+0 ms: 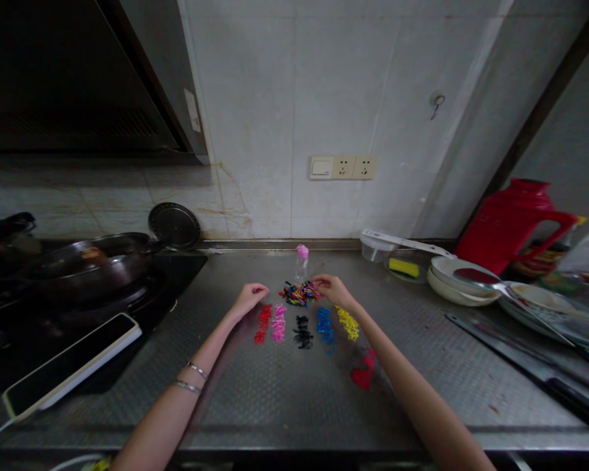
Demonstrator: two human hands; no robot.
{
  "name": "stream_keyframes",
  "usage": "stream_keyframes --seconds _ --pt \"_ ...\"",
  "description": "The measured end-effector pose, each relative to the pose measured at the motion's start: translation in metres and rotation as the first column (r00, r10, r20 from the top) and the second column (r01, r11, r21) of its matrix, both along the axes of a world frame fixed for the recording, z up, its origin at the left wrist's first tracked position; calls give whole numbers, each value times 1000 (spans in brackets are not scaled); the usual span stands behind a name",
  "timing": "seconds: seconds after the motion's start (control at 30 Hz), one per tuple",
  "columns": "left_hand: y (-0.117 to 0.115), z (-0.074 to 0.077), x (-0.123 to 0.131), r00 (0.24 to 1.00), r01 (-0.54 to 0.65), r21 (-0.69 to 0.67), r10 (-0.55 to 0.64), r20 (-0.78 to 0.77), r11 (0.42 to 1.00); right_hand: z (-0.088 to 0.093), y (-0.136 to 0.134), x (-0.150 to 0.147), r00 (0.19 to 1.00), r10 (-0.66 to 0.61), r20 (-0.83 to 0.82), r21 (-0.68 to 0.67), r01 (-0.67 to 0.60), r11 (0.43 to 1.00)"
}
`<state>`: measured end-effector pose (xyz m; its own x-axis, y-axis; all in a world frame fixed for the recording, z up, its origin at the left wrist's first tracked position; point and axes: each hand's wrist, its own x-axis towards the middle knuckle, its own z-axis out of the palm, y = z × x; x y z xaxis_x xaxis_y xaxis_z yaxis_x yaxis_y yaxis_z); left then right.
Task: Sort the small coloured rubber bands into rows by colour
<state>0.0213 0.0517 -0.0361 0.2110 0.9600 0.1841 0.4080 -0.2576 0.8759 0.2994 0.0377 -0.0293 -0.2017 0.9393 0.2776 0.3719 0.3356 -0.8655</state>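
Observation:
A mixed heap of small coloured rubber bands (pixel 300 294) lies on the metal counter, in front of a small clear bottle with a pink cap (pixel 302 261). My right hand (pixel 332 289) is at the heap's right edge, fingertips pinched together; what they grip is too small to tell. Off to the left, my left hand (pixel 250 298) hovers by the red band pile (pixel 263 324), its fingers closed and their contents hidden. Separate piles of pink bands (pixel 279 323), black bands (pixel 303 332), blue bands (pixel 325 327) and yellow bands (pixel 348 324) lie nearer me.
A clear bag with something red (pixel 364 371) lies by my right forearm. On the left are a phone (pixel 73 363) and a wok (pixel 93 261) on the stove. Bowls (pixel 459 288), a yellow sponge (pixel 403 267), a knife (pixel 510 356) and a red thermos (pixel 505 222) stand right.

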Motion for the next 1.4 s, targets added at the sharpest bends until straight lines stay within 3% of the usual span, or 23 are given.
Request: stream_keyframes --seconds 0.1,0.23,0.37,0.67,0.9,1.2,1.4 --pt "-8 11 9 999 53 25 -53 0 998 10 -14 -24 999 21 37 46 -22 999" --pt "-24 26 22 983 184 -44 -185 -10 982 19 -25 -48 996 83 42 103 -87 991" --pt "-31 31 26 968 249 -54 -248 24 967 22 -28 -64 991 108 76 122 -116 986" --pt "-16 19 12 965 261 -33 -260 18 965 15 -21 -89 985 124 121 98 -136 986" --pt "-14 26 2 969 236 -41 -239 -65 971 11 -13 -97 982 119 144 124 -137 983" --pt "-12 26 -9 979 192 -107 -198 -49 975 2 1 -106 978 206 30 24 -207 978" --pt "-11 30 -17 986 157 -128 -164 -42 979 -8 10 -113 988 152 40 72 -155 985"
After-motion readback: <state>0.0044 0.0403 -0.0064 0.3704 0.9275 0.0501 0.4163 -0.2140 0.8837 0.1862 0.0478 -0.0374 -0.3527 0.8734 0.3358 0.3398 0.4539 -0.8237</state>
